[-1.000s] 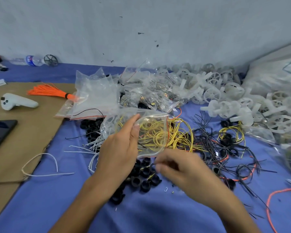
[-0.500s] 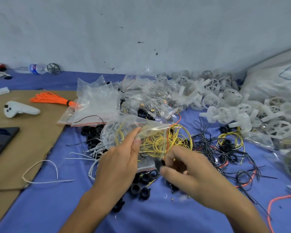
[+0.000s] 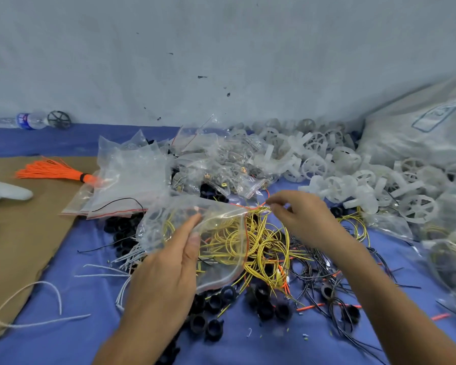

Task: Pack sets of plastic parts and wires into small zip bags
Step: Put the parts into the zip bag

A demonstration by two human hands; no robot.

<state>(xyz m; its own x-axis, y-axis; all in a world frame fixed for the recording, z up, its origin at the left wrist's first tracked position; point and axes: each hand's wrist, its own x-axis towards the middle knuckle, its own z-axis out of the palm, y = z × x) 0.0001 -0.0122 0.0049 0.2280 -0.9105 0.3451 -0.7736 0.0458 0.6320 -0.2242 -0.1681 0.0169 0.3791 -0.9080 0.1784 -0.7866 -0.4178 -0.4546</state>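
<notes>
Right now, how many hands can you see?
2. The left hand holds the bag in the middle. The right hand, just right of it, pinches wires at the bag's mouth. No other hand seems hidden.

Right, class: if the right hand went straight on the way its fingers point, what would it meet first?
The right hand points left; its fingers seem to pinch the yellow wires. Next, probably, the red-lined mouth of the zip bag in the left hand; depth is unclear.
</notes>
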